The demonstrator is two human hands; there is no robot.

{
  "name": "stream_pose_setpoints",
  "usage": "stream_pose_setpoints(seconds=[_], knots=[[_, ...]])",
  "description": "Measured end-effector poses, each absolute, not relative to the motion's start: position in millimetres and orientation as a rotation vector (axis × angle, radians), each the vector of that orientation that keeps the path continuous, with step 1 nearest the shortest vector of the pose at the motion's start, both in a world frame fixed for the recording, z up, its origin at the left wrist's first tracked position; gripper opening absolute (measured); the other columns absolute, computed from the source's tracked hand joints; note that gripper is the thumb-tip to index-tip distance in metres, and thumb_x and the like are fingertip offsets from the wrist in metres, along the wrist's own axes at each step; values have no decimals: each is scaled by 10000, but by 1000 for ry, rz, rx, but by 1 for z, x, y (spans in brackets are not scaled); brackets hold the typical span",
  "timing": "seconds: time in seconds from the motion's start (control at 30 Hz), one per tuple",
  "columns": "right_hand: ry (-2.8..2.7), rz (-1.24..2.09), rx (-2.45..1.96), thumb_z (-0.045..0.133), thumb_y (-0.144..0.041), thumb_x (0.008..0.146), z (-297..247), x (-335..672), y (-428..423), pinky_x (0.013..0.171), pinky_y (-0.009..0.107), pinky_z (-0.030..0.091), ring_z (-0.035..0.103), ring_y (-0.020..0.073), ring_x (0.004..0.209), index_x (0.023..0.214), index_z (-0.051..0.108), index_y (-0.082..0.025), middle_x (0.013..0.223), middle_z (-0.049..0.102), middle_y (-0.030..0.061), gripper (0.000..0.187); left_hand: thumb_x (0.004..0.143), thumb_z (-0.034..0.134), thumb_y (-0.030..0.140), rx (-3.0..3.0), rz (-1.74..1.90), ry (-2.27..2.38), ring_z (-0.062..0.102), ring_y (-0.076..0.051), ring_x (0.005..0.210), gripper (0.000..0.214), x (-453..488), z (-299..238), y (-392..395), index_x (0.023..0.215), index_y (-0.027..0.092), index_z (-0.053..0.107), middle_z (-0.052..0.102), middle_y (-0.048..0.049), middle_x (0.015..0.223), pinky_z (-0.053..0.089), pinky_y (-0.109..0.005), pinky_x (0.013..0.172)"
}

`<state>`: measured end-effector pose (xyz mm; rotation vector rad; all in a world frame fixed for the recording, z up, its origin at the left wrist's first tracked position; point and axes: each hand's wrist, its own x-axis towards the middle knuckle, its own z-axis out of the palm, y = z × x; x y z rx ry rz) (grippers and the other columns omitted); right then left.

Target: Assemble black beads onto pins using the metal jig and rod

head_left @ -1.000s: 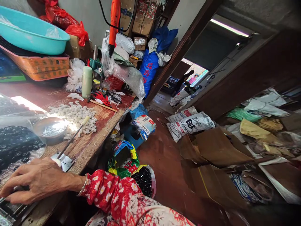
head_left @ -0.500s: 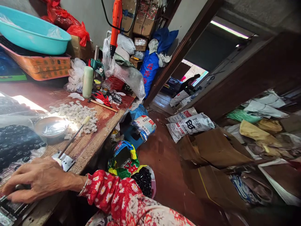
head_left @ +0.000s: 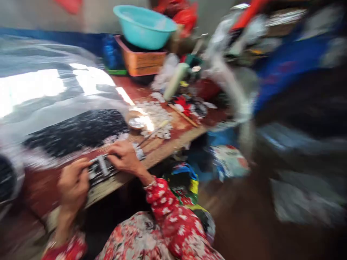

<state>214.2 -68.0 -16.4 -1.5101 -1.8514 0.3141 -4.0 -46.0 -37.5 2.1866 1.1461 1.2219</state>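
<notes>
My left hand and right hand are curled on a black-and-silver metal strip at the wooden tabletop's edge; even pressure advised.

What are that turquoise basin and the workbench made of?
The basin looks like glossy moulded plastic, judging by its smooth, even colour. The workbench seems to be wood: pale bare patches show through worn reddish paint or stain, though blur hides any grain.

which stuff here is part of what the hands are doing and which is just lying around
Part of the work, it seems: left hand, right hand, dark strip with metal clips, pile of white pieces, pale-handled tool.
Lying about: turquoise basin, orange crate, pale green bottle.
</notes>
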Motion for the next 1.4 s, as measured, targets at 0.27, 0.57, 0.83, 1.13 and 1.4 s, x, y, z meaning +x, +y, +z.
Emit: stream_pose_setpoints(seconds=[0.27,0.57,0.83,1.13,1.4], knots=[[-1767,375,-1433,647,-227,974,-21,218,-74,934,430,451,633,265,1008,911,698,-269,1020,733,54,91,1021,540,214,2155,1119,1209,653,-217,1071,156,-2,-36,-54,1075,238,685,746,-43,1150,510,-395,966],[-1811,314,-1568,646,-157,915,-21,209,-75,923,412,388,607,245,990,923,693,-249,1008,743,8,103,871,628,95,2069,1156,1300,646,-209,997,172,5,-32,-55,963,233,670,735,-18,1049,516,-371,922],[-1823,357,-1513,638,-182,951,-20,213,-76,930,403,395,611,240,998,920,694,-250,1020,754,6,93,967,637,176,2195,975,1133,639,-226,1141,163,-10,-17,-53,1106,236,695,715,-53,1193,514,-408,1039],[-1793,355,-1517,643,-204,965,-19,213,-77,936,413,404,623,247,1011,921,705,-250,1057,773,17,88,858,701,209,2655,537,1364,461,-385,1405,296,-2,4,-56,1150,241,740,522,-113,1561,407,-605,1110],[-1772,359,-1506,658,-208,960,-20,213,-78,945,415,412,621,252,1014,935,722,-255,1079,782,19,83,858,698,202,2680,431,1220,505,-360,1359,180,4,8,-43,1033,214,741,640,-114,1416,398,-590,1116]])
